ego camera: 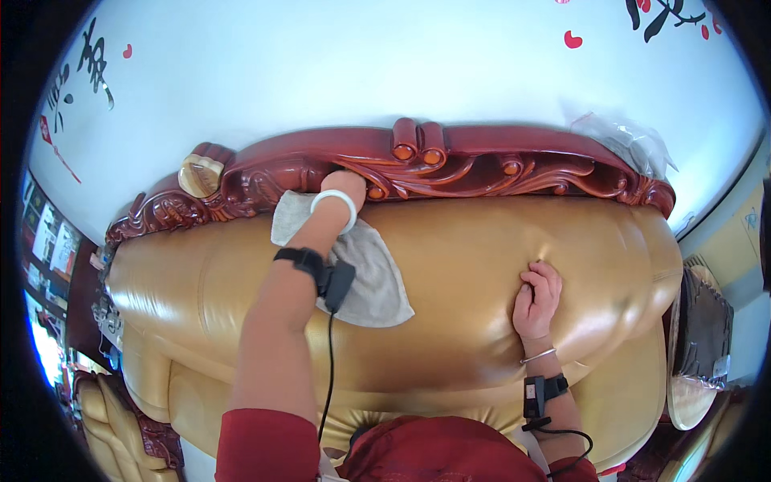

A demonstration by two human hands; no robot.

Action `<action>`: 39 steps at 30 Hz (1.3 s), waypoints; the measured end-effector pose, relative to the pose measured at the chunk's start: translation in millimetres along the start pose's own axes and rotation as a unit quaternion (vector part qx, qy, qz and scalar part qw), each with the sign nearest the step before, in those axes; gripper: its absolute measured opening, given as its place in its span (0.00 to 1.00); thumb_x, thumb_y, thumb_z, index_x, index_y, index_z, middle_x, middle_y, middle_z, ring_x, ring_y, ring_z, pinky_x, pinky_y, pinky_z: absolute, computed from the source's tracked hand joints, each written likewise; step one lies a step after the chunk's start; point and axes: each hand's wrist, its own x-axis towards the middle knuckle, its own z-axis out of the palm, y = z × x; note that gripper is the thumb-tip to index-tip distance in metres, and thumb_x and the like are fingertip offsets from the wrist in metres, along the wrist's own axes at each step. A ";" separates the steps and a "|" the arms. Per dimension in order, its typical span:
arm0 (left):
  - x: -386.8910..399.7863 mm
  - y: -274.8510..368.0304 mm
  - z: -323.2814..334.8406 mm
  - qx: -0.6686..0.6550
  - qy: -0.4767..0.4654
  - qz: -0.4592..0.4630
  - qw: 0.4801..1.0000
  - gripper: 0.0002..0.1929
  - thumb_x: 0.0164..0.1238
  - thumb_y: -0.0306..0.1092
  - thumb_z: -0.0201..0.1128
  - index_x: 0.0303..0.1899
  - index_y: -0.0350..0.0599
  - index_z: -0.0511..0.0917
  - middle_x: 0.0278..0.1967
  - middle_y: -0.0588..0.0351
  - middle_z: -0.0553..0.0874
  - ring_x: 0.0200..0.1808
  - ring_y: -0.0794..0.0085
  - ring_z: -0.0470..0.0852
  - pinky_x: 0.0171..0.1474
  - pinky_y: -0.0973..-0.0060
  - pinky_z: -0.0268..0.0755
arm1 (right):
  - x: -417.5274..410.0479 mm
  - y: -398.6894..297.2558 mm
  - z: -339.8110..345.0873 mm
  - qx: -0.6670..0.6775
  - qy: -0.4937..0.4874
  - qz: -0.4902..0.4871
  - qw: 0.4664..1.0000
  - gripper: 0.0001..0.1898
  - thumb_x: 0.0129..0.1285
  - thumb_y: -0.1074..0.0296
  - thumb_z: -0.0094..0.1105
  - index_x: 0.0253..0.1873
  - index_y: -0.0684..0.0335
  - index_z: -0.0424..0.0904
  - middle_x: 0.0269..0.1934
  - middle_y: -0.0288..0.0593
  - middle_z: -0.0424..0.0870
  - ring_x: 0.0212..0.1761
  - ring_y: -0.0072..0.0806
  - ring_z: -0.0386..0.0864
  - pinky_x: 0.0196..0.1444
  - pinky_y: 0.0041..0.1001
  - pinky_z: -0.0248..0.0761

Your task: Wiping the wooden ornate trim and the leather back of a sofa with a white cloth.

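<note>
My left hand (344, 184) is at the carved red-brown wooden crest (482, 172) of a sofa, its fingers partly hidden in the carving. A grey cloth (376, 280) is bunched under that hand and spreads down over the gold leather backrest (458, 253). On the same backrest, further right, rests my right hand (539, 300), fingers loosely curled and holding nothing. A white bangle (351, 211) circles my left wrist, and a black strapped device with a cable (337, 286) sits above it.
A crumpled clear plastic bag (629, 144) lies on the crest's right end. The white wall (361, 66) stands right behind the sofa. At far right, a dark item (702, 337) rests on a pale board. A matching armchair (105, 422) shows at lower left.
</note>
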 end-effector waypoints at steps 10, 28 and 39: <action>-28.6 4.5 -4.6 0.072 0.022 0.069 0.995 0.17 0.64 0.35 0.56 0.51 0.39 0.81 0.52 0.47 0.83 0.52 0.58 0.82 0.52 0.66 0.77 | 1.2 -1.7 -10.2 0.004 -0.016 0.000 1.000 0.08 0.55 0.78 0.54 0.41 0.62 0.78 0.46 0.49 0.79 0.53 0.48 0.75 0.57 0.40 0.64; -37.6 -4.6 -9.5 -0.016 -0.126 0.096 0.987 0.20 0.59 0.39 0.55 0.50 0.42 0.83 0.51 0.43 0.84 0.54 0.53 0.82 0.58 0.62 0.74 | -0.8 4.4 -7.3 0.027 0.014 -0.001 1.000 0.09 0.54 0.78 0.56 0.40 0.61 0.79 0.46 0.47 0.80 0.53 0.47 0.76 0.57 0.40 0.65; -27.4 9.0 15.3 -0.240 0.199 -0.130 0.941 0.24 0.59 0.28 0.55 0.60 0.42 0.70 0.56 0.40 0.78 0.49 0.47 0.82 0.52 0.57 0.76 | -1.6 -0.1 -6.1 0.018 -0.005 0.001 1.000 0.08 0.54 0.78 0.56 0.40 0.61 0.78 0.46 0.47 0.79 0.53 0.47 0.75 0.57 0.40 0.64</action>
